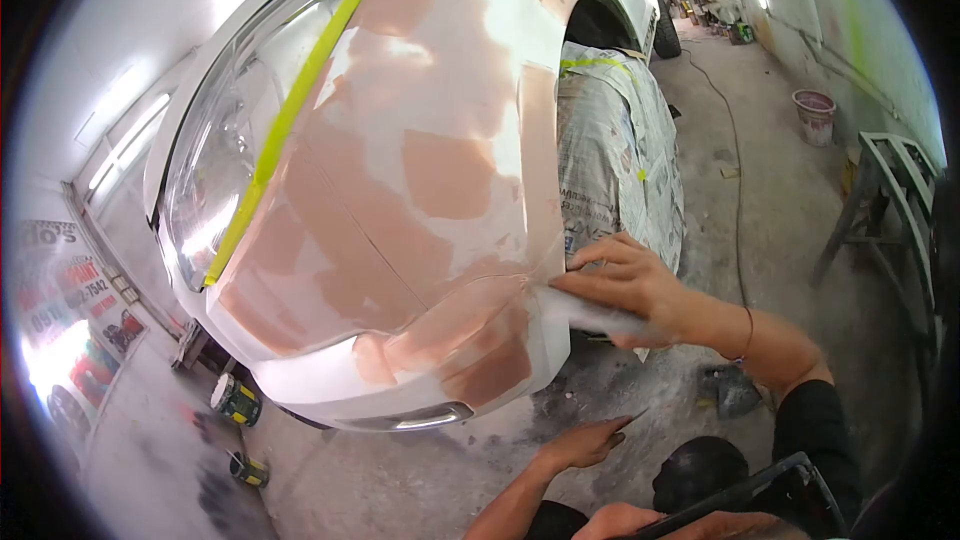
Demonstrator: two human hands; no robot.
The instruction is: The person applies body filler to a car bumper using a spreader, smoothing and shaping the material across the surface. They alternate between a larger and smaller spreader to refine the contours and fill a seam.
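Observation:
A white car's front corner [470, 70] is covered in pinkish-brown filler patches [447, 175]. My right hand [635, 290] has its fingertips at the bumper's edge beside the wheel arch. Between its fingers and thumb is a pale, blurred sheet [592, 316], touching or very near the bumper [480, 360]. Lower down, my left hand [585, 443] hangs over the floor, apart from the car, its fingers closed. A thin dark sliver [636, 418] shows at its fingertips; its kind cannot be made out. Yellow-green tape [285, 130] runs along the headlight [215, 150].
A printed plastic sheet [620, 160] covers the front wheel. To the right are a pinkish bucket [815, 115], a metal stand [900, 180] and a cable [738, 160] along the floor. Cans [236, 400] stand at the left by the wall. A dark angular frame [800, 485] is close below me.

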